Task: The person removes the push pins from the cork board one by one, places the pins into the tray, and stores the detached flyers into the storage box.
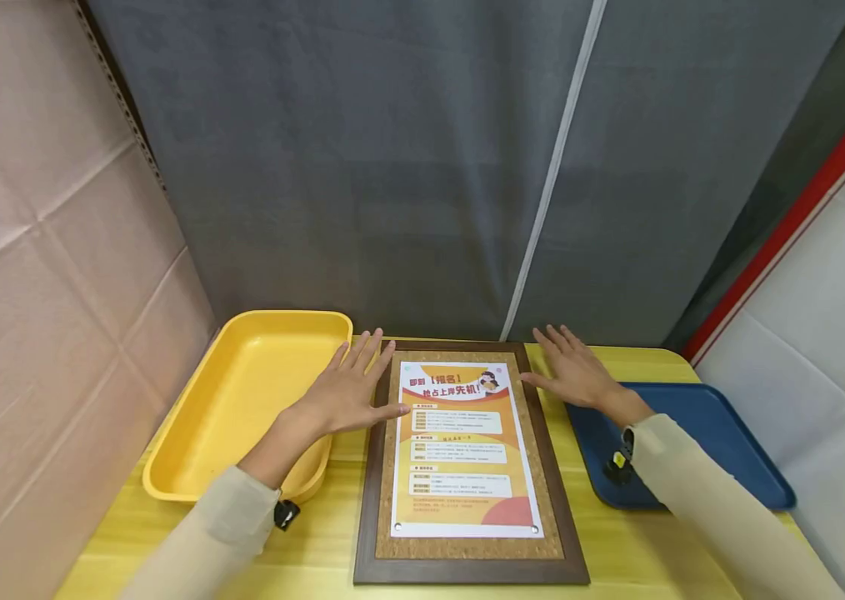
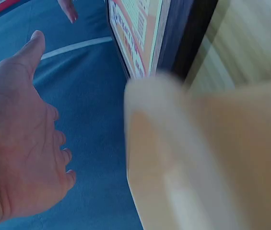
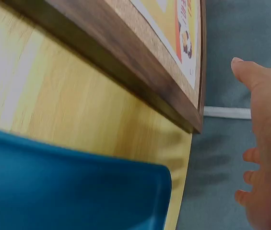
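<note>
Between the two hands a cork board (image 1: 467, 547) in a dark wood frame lies on the table. A printed orange and white poster (image 1: 460, 454) covers most of its cork, with a round pin (image 1: 535, 530) at each lower corner. My left hand (image 1: 343, 392), fingers spread, hovers above the gap between the yellow tray and the board's left edge. Beyond the board's upper right side, my right hand (image 1: 572, 371) is also held out with fingers extended. Neither hand holds anything; both wrist views show the palms bare and apart from the board.
A yellow tray (image 1: 167, 487) stands to the left of the board. On the right lies a shallow blue tray (image 1: 730, 433), partly under the right forearm. A grey curtain (image 1: 392, 167) hangs behind the wooden table (image 1: 317, 550), with pale sheets at both sides.
</note>
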Motion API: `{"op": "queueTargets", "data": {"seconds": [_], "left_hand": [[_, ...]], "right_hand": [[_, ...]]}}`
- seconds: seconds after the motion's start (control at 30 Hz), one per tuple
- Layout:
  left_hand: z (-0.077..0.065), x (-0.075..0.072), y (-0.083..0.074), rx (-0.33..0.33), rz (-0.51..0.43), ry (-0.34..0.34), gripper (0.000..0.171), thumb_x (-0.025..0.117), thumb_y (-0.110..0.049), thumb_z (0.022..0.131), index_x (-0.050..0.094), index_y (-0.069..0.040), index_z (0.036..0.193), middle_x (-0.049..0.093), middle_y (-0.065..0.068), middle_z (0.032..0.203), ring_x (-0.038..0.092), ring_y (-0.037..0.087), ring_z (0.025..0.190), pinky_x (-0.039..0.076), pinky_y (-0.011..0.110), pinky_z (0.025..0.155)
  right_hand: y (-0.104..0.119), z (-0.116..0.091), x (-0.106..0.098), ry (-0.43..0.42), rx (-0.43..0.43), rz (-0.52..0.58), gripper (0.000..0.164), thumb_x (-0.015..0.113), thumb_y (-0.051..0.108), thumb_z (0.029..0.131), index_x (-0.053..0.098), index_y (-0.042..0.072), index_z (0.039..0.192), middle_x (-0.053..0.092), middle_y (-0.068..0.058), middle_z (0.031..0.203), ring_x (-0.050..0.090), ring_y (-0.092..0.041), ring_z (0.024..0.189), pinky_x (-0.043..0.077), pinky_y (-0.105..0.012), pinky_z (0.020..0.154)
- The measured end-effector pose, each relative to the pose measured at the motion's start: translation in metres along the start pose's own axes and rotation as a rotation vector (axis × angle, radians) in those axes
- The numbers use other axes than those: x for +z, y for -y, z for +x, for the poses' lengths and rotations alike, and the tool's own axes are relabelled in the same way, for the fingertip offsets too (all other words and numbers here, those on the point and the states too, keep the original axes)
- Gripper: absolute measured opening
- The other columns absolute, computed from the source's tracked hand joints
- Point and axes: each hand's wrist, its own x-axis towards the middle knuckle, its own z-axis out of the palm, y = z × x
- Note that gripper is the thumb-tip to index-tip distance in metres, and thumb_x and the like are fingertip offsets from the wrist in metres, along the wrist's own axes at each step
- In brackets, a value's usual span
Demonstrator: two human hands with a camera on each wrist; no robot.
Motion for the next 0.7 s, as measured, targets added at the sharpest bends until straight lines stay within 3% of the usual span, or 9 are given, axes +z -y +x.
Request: {"op": "queueTargets", "data": {"seconds": [0.17, 0.33, 0.57, 0.7], "left_hand": [[0.002, 0.008, -0.012, 0.023, -0.033, 0.005, 0.110, 0.058, -0.074, 0.096, 0.014, -0.008, 0.171, 0.002, 0.018, 0.178, 0.006, 0.039, 0.164, 0.008, 0.060, 0.130], [0.006, 0.020, -0.021, 0.045, -0.026, 0.016, 0.108, 0.057, -0.074, 0.096, 0.014, -0.007, 0.171, 0.002, 0.019, 0.178, 0.002, 0.038, 0.164, 0.009, 0.061, 0.130], [0.006, 0.033, -0.038, 0.036, -0.041, 0.074, 0.108, 0.049, -0.080, 0.096, 0.010, -0.013, 0.172, -0.005, 0.012, 0.178, -0.003, 0.032, 0.165, 0.006, 0.058, 0.131], [0.005, 0.043, -0.046, 0.032, -0.057, 0.083, 0.107, 0.048, -0.080, 0.096, 0.014, -0.012, 0.172, 0.000, 0.013, 0.178, -0.001, 0.033, 0.165, 0.007, 0.057, 0.131]], "right_hand": [[0.008, 0.005, 0.007, -0.008, -0.016, -0.003, 0.089, 0.064, 0.049, 0.103, 0.028, -0.001, 0.166, 0.026, -0.033, 0.168, 0.020, -0.055, 0.156, 0.018, -0.068, 0.125], [0.015, 0.009, 0.014, 0.002, -0.014, 0.001, 0.092, 0.064, 0.054, 0.102, 0.028, -0.001, 0.166, 0.028, -0.032, 0.168, 0.022, -0.054, 0.156, 0.019, -0.066, 0.126], [0.023, 0.015, 0.022, 0.005, -0.024, 0.023, 0.092, 0.064, 0.056, 0.101, 0.031, -0.002, 0.165, 0.030, -0.030, 0.168, 0.024, -0.053, 0.156, 0.023, -0.067, 0.124], [0.026, 0.017, 0.026, 0.004, -0.023, 0.039, 0.092, 0.064, 0.055, 0.101, 0.032, -0.002, 0.164, 0.032, -0.030, 0.167, 0.027, -0.053, 0.155, 0.026, -0.068, 0.123]]}}
